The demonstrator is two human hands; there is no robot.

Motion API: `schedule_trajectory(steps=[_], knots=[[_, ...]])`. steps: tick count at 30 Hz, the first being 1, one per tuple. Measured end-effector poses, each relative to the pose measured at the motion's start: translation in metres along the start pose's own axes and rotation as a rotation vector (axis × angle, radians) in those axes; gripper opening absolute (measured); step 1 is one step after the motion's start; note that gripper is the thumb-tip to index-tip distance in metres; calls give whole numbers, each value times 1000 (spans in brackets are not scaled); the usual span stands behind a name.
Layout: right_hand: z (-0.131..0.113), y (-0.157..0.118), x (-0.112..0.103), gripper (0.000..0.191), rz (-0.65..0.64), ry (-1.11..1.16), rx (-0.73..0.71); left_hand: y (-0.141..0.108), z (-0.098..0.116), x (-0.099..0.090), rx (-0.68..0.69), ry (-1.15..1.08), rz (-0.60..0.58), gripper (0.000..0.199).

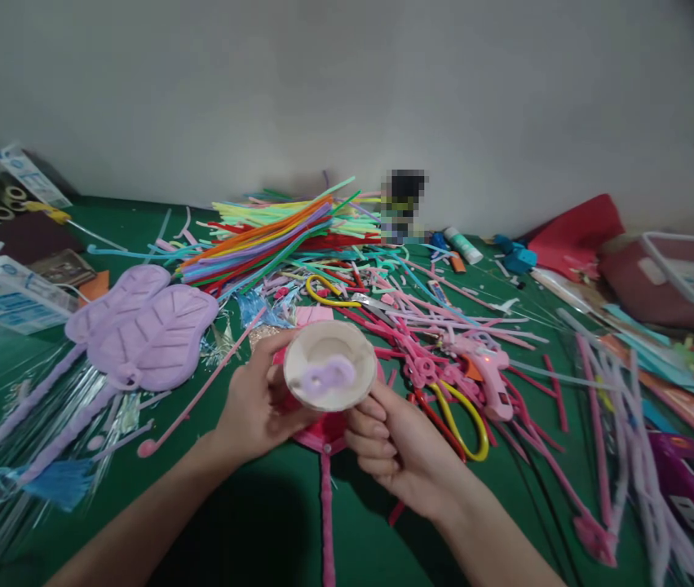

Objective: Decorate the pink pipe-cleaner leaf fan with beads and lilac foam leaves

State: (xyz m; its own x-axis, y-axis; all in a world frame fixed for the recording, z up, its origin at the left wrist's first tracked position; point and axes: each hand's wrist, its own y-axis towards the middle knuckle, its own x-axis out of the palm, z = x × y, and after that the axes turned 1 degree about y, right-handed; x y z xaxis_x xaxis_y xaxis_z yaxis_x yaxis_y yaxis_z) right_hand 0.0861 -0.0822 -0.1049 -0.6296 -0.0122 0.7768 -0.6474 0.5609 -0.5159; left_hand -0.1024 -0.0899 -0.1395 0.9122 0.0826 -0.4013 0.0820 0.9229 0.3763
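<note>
A round whitish cup-like container [352, 336] is held up at the middle, its opening facing me, with a small lilac looped piece [328, 375] inside. My left hand [254, 399] grips its left side, fingers wrapped round. My right hand [386, 444] has its thumb and curled fingers closed on the lower right rim. Behind and below it, a pink-red piece with a wrapped pink stem [327, 514] shows partly; the container and my hands hide the rest. To the left lie two lilac leaf-shaped fans [163, 338] with wrapped handles.
Coloured pipe cleaners [261, 240] are heaped at the back. Yellow-handled scissors [462, 416] and a pink glue gun [490, 379] lie right of my hands. A plastic bin [658, 277] stands far right, a blue-white box [10, 293] far left.
</note>
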Motion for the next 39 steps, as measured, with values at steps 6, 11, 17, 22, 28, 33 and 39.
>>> schedule_trajectory(steps=[6,11,17,22,28,33,39], knots=[[6,8,0,69,139,-222,-179,7,24,19,-278,-416,74,49],[7,15,-8,69,171,-460,-526,20,32,15,-463,-636,-16,51],[-19,-14,-7,59,307,-890,-640,14,43,28,-815,-974,-169,39],[-44,-49,14,54,475,-1577,-514,-5,59,67,-992,-1492,-161,62],[-43,-47,23,45,598,-2042,-468,-7,69,98,-1148,-1687,63,69],[-39,-45,18,45,610,-2109,-493,-5,64,100,-1179,-1679,-16,67],[-36,-63,16,51,648,-2104,-599,-6,63,101,-1088,-1633,-319,75]])
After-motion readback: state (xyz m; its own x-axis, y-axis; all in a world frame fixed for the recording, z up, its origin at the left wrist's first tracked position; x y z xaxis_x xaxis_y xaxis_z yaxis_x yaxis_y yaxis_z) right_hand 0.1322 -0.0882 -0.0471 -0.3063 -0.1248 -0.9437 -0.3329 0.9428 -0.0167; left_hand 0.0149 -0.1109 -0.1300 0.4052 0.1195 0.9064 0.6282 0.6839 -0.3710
